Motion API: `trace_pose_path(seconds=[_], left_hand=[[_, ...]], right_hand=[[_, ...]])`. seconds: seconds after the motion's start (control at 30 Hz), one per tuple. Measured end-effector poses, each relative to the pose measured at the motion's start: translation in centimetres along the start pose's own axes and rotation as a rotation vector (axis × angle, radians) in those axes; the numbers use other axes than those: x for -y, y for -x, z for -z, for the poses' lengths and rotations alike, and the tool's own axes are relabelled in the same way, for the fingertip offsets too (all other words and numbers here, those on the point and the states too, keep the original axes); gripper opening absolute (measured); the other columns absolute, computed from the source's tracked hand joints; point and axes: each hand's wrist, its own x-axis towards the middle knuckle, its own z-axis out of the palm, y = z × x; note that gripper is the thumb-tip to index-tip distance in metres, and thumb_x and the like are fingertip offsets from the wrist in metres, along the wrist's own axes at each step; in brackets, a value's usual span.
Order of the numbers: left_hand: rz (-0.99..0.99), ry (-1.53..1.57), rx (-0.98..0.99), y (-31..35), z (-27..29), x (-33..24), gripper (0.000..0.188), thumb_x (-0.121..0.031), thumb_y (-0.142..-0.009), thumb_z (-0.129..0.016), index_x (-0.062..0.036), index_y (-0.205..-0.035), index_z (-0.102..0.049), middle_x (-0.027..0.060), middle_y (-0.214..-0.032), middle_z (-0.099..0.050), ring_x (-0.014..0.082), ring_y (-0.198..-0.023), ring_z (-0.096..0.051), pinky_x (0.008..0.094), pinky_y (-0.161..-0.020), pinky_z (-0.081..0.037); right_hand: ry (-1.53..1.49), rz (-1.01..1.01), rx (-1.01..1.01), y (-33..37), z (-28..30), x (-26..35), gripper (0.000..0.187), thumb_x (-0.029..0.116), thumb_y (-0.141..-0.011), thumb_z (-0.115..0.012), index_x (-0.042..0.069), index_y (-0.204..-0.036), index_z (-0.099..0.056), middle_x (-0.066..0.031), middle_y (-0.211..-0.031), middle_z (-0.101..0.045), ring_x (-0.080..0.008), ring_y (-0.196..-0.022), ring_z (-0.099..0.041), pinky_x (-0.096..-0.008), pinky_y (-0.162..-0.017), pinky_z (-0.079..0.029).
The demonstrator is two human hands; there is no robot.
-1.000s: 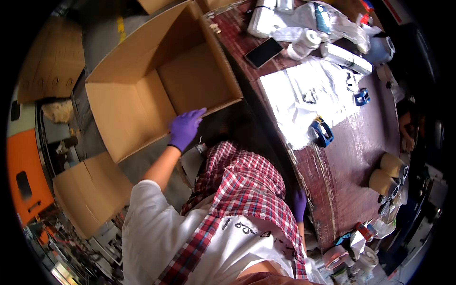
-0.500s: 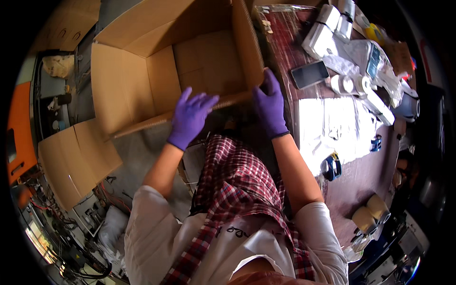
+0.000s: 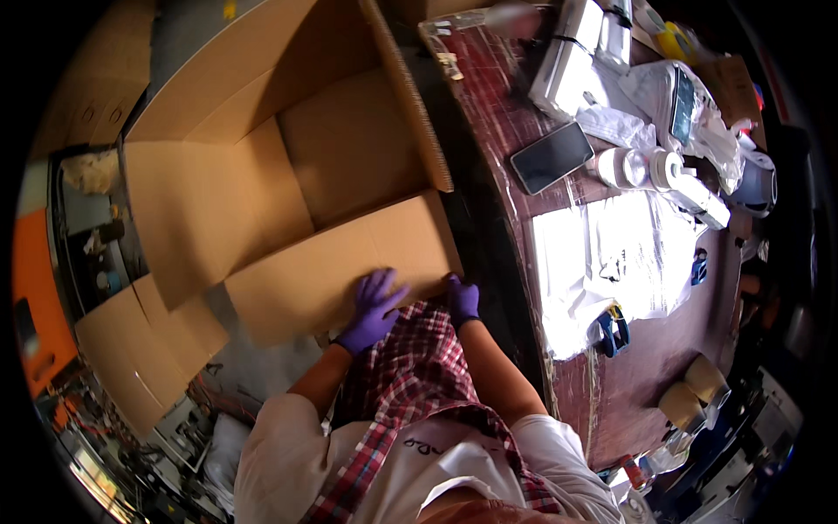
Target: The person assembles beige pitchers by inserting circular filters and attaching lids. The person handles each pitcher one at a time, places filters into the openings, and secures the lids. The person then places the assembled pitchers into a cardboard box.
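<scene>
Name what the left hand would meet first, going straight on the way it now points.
The left hand would likely meet the brown cardboard flap just ahead; depth is unclear; they may be touching.

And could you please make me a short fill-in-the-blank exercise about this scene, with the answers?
1. The left hand, spread on the cardboard flap, is gloved in ____.
2. The hand at the flap's corner nearer the table is the person's ____ one.
3. In the picture, the open box is to the ____ of the table.

Missing words: purple; right; left.
</scene>
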Motion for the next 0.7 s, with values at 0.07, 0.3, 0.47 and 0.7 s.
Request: trace_pose_path(seconds=[0.07, 0.3, 0.47, 0.7], left_hand=[[0.118, -0.273, -0.147, -4.6, 3.7, 1.2, 0.085, -0.029, -0.075, -0.080, -0.0187, -0.151, -0.045, 0.0166, -0.164, -0.025, 0.0420, -0.149, -0.022, 0.0596, -0.123, -0.011], [0.318, -0.310, 0.182, -12.4, 6.4, 13.2, 0.073, -0.042, -0.071, -0.084, -0.0172, -0.136, -0.060, 0.0140, -0.121, -0.069, 0.0356, -0.109, -0.063, 0.0467, -0.100, -0.045], [0.332, -0.373, 0.075, -13.8, 4.6, 12.0, 0.060, -0.040, -0.078, -0.080, -0.0187, -0.131, -0.064, 0.0134, -0.112, -0.072, 0.0354, -0.097, -0.067, 0.0455, -0.085, -0.053], [0.194, -0.292, 0.087, -12.1, -1.8, 6.1, 0.070, -0.040, -0.077, -0.082, -0.0131, -0.137, -0.058, 0.0194, -0.118, -0.068, 0.0387, -0.106, -0.064, 0.0474, -0.091, -0.052]], right_hand=[[0.492, 0.146, -0.023, -4.0, -1.1, -2.8, 0.039, 0.035, -0.093, -0.059, 0.000, -0.105, -0.072, -0.0242, -0.110, -0.070, -0.0417, -0.103, -0.067, -0.0458, -0.089, -0.053], [0.937, 0.415, -0.157, -15.6, -10.5, 0.6, 0.035, 0.030, -0.099, -0.052, 0.004, -0.109, -0.072, -0.0210, -0.112, -0.070, -0.0334, -0.105, -0.066, -0.0427, -0.091, -0.052], [1.095, 0.657, -0.169, -15.2, -11.1, 1.7, 0.033, 0.027, -0.102, -0.048, 0.006, -0.113, -0.071, -0.0188, -0.113, -0.069, -0.0274, -0.106, -0.065, -0.0405, -0.093, -0.051], [0.176, -0.156, 0.473, -1.3, 3.7, -3.0, 0.030, 0.024, -0.102, -0.050, 0.005, -0.106, -0.071, -0.0128, -0.101, -0.069, -0.0213, -0.093, -0.065, -0.0394, -0.086, -0.053]])
